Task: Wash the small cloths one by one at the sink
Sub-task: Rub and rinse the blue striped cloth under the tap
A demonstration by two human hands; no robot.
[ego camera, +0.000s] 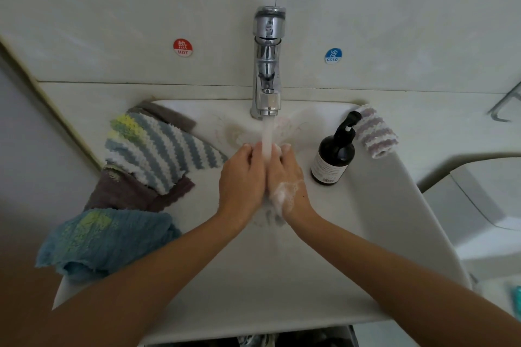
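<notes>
Cloths wait along the sink point(375, 222) rim: a grey-and-white striped cloth point(160, 152) with a yellow-green corner lies on the left edge, partly over a brown cloth point(127, 194), and a crumpled blue cloth point(110, 242) with yellowish patches hangs over the rim nearer the camera. A folded pale purple-and-white striped cloth point(376, 132) sits on the far right corner. Both hands are over the basin under the running water point(267, 138) from the chrome tap point(267, 65). The left hand point(242, 177) and the right hand point(287, 177) are pressed together side by side, fingers pointing toward the tap, with white soap foam point(284, 194) on the back of the right hand. A bit of something pale shows between the fingertips, but whether the hands hold a cloth cannot be told. A dark pump bottle point(334, 155) stands on the rim just right of the right hand, close to the purple striped cloth. On the tiled wall point(112, 22) behind, a red HOT sticker point(182, 47) sits left of the tap and a blue COLD sticker point(333, 55) right of it.
</notes>
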